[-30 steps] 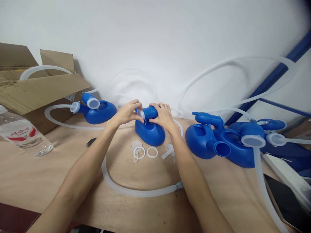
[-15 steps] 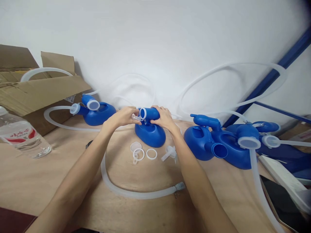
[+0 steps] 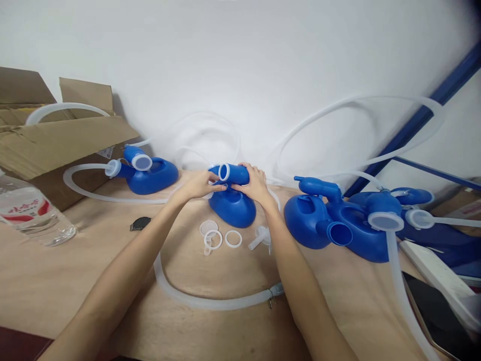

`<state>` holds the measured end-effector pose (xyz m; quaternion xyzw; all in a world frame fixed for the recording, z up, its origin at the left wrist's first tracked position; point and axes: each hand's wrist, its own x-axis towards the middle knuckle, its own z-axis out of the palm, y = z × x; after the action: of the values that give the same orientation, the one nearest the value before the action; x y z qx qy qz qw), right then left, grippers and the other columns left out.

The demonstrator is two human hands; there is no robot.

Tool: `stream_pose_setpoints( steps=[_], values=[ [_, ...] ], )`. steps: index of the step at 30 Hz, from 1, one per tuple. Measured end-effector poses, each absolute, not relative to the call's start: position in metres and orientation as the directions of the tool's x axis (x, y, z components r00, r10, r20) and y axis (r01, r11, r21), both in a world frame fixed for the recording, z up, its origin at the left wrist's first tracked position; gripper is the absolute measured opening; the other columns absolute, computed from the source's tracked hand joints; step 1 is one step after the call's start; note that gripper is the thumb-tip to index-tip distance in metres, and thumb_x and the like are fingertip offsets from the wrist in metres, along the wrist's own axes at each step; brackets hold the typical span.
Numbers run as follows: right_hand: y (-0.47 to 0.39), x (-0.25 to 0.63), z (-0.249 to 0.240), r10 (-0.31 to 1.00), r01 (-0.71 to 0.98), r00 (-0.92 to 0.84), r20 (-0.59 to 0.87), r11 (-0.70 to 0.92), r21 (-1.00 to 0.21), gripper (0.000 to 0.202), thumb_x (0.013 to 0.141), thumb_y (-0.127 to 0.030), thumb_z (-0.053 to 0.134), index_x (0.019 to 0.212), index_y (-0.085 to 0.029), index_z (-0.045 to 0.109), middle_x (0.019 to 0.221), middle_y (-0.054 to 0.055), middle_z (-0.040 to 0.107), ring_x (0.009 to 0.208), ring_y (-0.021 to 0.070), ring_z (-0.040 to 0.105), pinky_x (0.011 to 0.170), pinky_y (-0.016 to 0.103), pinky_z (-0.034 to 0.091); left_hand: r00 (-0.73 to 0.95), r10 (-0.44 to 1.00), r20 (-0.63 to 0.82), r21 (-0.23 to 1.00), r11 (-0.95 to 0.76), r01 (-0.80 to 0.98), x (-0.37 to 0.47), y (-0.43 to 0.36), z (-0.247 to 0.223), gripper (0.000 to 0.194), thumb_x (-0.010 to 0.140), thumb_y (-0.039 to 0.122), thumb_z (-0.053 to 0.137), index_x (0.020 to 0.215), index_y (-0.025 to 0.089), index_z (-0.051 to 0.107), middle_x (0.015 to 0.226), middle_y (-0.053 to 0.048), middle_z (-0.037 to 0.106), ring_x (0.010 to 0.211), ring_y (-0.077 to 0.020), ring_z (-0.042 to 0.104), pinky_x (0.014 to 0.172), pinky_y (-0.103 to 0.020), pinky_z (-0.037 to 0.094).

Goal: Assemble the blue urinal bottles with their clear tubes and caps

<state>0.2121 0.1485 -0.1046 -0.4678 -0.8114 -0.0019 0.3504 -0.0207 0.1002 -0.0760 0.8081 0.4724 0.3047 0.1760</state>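
Note:
A blue plastic urinal bottle (image 3: 233,208) stands on the table in front of me. Across its top lies a blue tubular head (image 3: 239,174) with a white ring (image 3: 224,172) around its open end. My right hand (image 3: 256,184) is closed around the right side of this head, thumb in front. My left hand (image 3: 201,184) grips the left side at the neck, its thumb just below the ringed opening; part of the grip is hidden. Nearer me lie a translucent cap (image 3: 209,228), a white ring with a tab (image 3: 213,240), a plain white ring (image 3: 233,239) and a clear plastic fitting (image 3: 260,237).
A clear hose (image 3: 210,302) curves across the table in front. More blue bottles (image 3: 306,220) with hoses stand at right, another bottle (image 3: 152,175) at left. A cardboard box (image 3: 71,150), water bottle (image 3: 33,210), watch (image 3: 140,223) and phone (image 3: 439,311) lie around.
My left hand has shifted slightly right, closer against the neck. The clear piece that showed at its fingertips is out of sight, and the watch is now fully visible.

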Motion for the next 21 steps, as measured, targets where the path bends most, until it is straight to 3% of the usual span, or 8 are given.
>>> stream_pose_setpoints(
  steps=[3,5,16,21],
  values=[
    [0.149,0.210,-0.105,0.757,0.763,-0.314,0.573,0.560,-0.322,0.072,0.078,-0.051,0.078,0.143,-0.030,0.055,0.125,0.011,0.064,0.116,0.0382,0.057,0.108,0.055,0.038,0.327,0.916,0.233,0.828,-0.363,0.428,-0.017,0.110,-0.090,0.034,0.072,0.052,0.082,0.083,0.019,0.079,0.088,-0.005,0.078,0.087,-0.0246,0.070,0.082,-0.035,0.055],
    [0.148,0.208,-0.106,0.756,0.770,-0.304,0.580,0.553,-0.317,0.072,0.077,-0.050,0.079,0.142,-0.031,0.056,0.124,0.011,0.064,0.116,0.0392,0.056,0.108,0.057,0.038,0.289,0.937,0.194,0.897,-0.288,0.335,-0.014,0.116,-0.098,0.037,0.064,0.050,0.088,0.080,0.018,0.078,0.085,-0.005,0.078,0.084,-0.0238,0.071,0.081,-0.036,0.057],
    [0.144,0.206,-0.107,0.746,0.770,-0.314,0.588,0.562,-0.303,0.069,0.081,-0.049,0.076,0.144,-0.031,0.055,0.123,0.010,0.063,0.117,0.0379,0.056,0.108,0.054,0.039,0.134,0.980,0.149,0.906,-0.190,0.379,-0.010,0.118,-0.097,0.037,0.051,0.042,0.095,0.062,0.018,0.069,0.065,-0.003,0.073,0.065,-0.0216,0.069,0.062,-0.034,0.056],
    [0.145,0.206,-0.107,0.743,0.770,-0.319,0.588,0.565,-0.296,0.070,0.080,-0.051,0.077,0.143,-0.031,0.056,0.122,0.010,0.064,0.115,0.0375,0.057,0.108,0.054,0.039,0.369,0.927,-0.073,0.874,-0.119,0.472,-0.024,0.098,-0.068,0.044,0.048,0.045,0.098,0.075,0.019,0.077,0.065,-0.006,0.075,0.065,-0.0250,0.073,0.063,-0.035,0.058]
  ],
)
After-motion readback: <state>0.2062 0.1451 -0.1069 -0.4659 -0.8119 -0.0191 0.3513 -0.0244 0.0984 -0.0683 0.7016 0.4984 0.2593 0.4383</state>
